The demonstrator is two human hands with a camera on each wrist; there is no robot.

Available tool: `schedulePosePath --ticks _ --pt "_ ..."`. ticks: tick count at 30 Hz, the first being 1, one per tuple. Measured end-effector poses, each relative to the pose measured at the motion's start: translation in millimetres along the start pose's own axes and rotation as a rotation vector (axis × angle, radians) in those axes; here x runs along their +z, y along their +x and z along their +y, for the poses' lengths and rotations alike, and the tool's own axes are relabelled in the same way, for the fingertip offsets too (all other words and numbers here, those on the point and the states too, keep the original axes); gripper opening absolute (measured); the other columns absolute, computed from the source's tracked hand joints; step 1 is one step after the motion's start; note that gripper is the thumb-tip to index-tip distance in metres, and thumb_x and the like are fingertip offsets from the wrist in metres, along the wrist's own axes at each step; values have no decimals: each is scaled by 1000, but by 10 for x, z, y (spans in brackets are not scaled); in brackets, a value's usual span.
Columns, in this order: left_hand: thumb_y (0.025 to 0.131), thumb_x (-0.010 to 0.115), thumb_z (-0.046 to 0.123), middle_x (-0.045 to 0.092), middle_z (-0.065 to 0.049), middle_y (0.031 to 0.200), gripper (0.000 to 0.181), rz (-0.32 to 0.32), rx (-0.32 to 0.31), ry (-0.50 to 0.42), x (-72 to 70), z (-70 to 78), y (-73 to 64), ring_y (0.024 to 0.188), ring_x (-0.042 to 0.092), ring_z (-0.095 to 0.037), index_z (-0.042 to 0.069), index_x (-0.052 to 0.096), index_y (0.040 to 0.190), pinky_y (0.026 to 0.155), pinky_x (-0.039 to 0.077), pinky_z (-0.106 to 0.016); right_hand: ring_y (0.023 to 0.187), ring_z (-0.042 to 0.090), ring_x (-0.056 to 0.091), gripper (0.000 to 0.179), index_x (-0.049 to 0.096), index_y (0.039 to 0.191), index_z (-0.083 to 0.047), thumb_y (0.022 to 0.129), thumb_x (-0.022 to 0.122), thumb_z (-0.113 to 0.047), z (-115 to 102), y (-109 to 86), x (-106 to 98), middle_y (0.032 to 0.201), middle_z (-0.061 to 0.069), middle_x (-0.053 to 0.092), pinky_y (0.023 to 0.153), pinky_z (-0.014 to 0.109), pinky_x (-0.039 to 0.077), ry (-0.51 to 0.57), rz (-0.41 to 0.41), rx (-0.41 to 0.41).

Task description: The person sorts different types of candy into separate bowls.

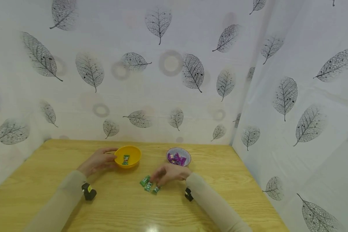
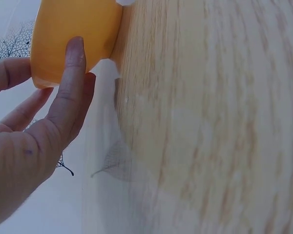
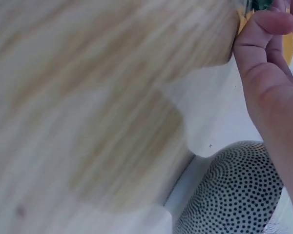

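My left hand (image 1: pixel 102 160) is at the left side of a yellow bowl (image 2: pixel 78 29), its spread fingers touching the outer wall and rim. Inside that bowl lies a green-wrapped candy (image 1: pixel 126 159). Just over three green-wrapped candies on the table, a first candy (image 1: pixel 145 180), a second candy (image 1: pixel 148 186) and a third candy (image 1: pixel 156 189), hovers my right hand (image 1: pixel 169 173), fingers bent loosely downward. In the right wrist view a bit of green wrapper (image 3: pixel 261 4) shows by its fingertips, and the thumb stands apart from the other fingers.
A speckled bowl (image 3: pixel 229 195) holding several purple-wrapped candies (image 1: pixel 177 159) stands behind my right hand. The wooden table (image 1: pixel 119 209) ends at a leaf-patterned white sheet (image 1: pixel 191 122) at the back, and similar sheeting hangs along the right.
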State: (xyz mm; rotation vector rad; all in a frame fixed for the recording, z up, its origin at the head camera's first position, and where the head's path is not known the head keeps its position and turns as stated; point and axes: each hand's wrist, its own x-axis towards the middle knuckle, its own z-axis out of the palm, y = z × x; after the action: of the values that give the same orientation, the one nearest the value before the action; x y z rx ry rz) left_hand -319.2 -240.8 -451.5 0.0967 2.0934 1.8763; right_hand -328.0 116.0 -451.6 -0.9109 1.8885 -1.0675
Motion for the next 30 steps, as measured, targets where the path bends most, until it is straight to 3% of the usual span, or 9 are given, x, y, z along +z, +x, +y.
schedulePosePath --ticks 10,19,30 --pt "100 53 9 34 -36 147 60 3 1 9 0 6 -1 102 65 -18 -5 26 151 93 55 -41 74 6 57 36 71 115 -8 81 75 2 87 -51 -2 108 -3 73 67 17 50 -90 3 12" --pt "99 52 8 33 -37 147 60 -7 1 -1 -10 23 -15 100 65 -17 -7 24 150 93 55 -41 72 2 55 32 73 111 -13 81 78 -6 62 -40 17 104 -10 72 63 15 47 -209 4 -12" --pt "99 53 9 37 -35 145 61 -7 -12 15 -25 33 -14 100 65 -16 -6 25 150 93 56 -40 75 0 57 24 76 103 -15 80 79 -9 36 -18 59 97 -11 72 69 16 50 -364 49 -5"
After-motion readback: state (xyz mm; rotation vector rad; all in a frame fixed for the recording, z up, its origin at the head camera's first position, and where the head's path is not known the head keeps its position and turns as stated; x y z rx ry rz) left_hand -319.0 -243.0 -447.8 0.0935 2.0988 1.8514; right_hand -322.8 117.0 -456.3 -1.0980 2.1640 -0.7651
